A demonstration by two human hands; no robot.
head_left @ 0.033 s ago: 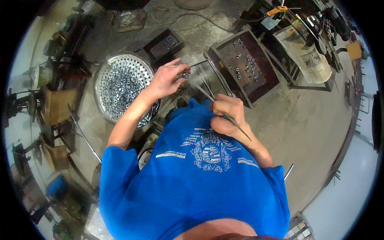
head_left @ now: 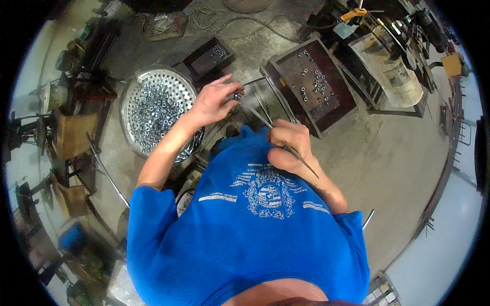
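My left hand (head_left: 217,103) is closed with its fingertips around a small metal nut (head_left: 237,96), beside the perforated metal bowl. In my right hand (head_left: 290,145), close to the front of my blue shirt, is a slim, tapered metal rod (head_left: 306,164), perhaps a file. It slants from the lower right up toward the nut, and its far end blurs out just short of it. Whether the rod touches the nut, I cannot tell. The round perforated bowl (head_left: 131,127) at my left holds a heap of shiny nuts (head_left: 158,109).
Ahead to the right stands a dark metal tray (head_left: 332,120) with several scattered nuts. A smaller dark box (head_left: 201,66) with small metal parts sits beyond the bowl. Cable (head_left: 245,19) lies on the far floor. A cluttered bench with paper (head_left: 390,71) stands at the far right.
The rod and my right hand have shifted very slightly up and to the left. My left hand stays in place with the nut.
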